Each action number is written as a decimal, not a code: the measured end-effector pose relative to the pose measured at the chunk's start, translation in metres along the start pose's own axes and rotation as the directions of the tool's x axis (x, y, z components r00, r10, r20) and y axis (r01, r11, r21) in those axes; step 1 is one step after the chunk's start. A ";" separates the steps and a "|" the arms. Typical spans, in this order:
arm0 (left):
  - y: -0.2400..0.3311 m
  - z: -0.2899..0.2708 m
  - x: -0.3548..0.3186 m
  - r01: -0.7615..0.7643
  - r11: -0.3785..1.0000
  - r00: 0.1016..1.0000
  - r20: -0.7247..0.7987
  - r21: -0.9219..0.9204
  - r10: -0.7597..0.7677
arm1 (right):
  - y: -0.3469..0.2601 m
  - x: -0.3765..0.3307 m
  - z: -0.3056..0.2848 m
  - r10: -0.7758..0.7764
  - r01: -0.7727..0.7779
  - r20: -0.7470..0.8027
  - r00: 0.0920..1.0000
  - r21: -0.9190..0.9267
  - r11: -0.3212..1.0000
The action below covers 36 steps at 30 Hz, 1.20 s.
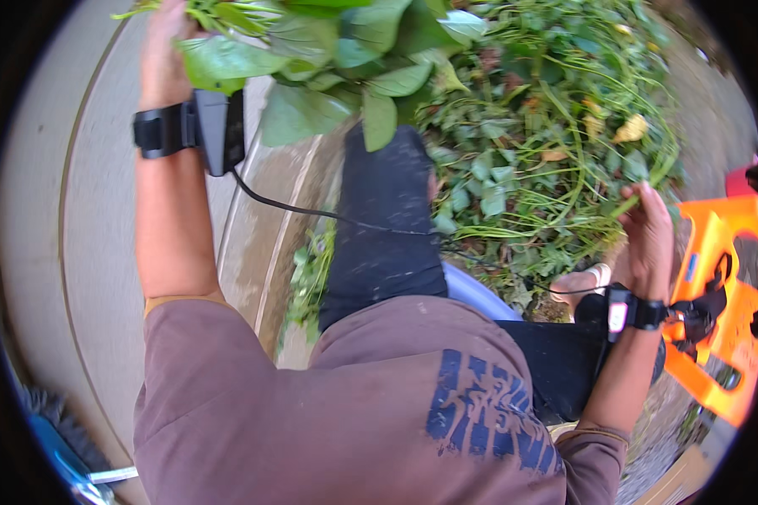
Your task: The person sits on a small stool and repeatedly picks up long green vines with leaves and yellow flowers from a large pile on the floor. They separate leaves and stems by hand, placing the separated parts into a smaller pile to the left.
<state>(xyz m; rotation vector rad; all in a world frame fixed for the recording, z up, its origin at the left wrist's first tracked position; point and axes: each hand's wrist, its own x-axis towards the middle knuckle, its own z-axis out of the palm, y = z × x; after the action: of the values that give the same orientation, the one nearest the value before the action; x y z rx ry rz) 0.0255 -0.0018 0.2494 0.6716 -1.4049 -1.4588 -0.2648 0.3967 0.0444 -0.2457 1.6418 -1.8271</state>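
At the upper left, my left hand [170,34] is closed round the stems of a bunch of leafy greens [333,59]; the frame's top edge partly cuts the hand off. Broad green leaves fan out from it to the right, above my dark-clad knee. My right hand [651,225] is at the right, beside a large heap of tangled green vines [514,143]. Its thumb and fingers pinch a green stem [627,207]. Yellowed leaves show here and there in the heap.
An orange plastic stool [716,286] stands at the far right, near a red object [742,180]. Pale slabs [101,210] run along the left. A blue-purple curved rim [473,288] shows by my legs. Cables [328,214] run from both wrist-worn devices. Loose greens [313,273] lie beside my knee.
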 end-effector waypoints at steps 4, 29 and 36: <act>0.038 -0.103 -0.035 0.115 0.979 0.981 0.137 0.166 -0.138 | 0.008 0.001 0.004 0.070 -0.070 -0.009 0.998 -0.003 0.998; -0.366 -0.319 -0.354 0.786 -0.033 0.481 -0.645 0.617 -0.593 | 0.041 -0.002 0.038 0.269 -0.281 -0.096 0.958 -0.141 0.949; -0.384 -0.291 -0.335 0.830 -0.072 0.432 -0.720 0.553 -0.544 | 0.036 -0.009 0.057 0.255 -0.272 -0.105 0.961 -0.216 0.938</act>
<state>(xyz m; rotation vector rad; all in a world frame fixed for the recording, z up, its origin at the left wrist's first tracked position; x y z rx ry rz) 0.3118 0.1243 -0.2472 2.6443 -1.5840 -1.0064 -0.2145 0.3559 0.0246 -0.0512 1.8422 -1.4637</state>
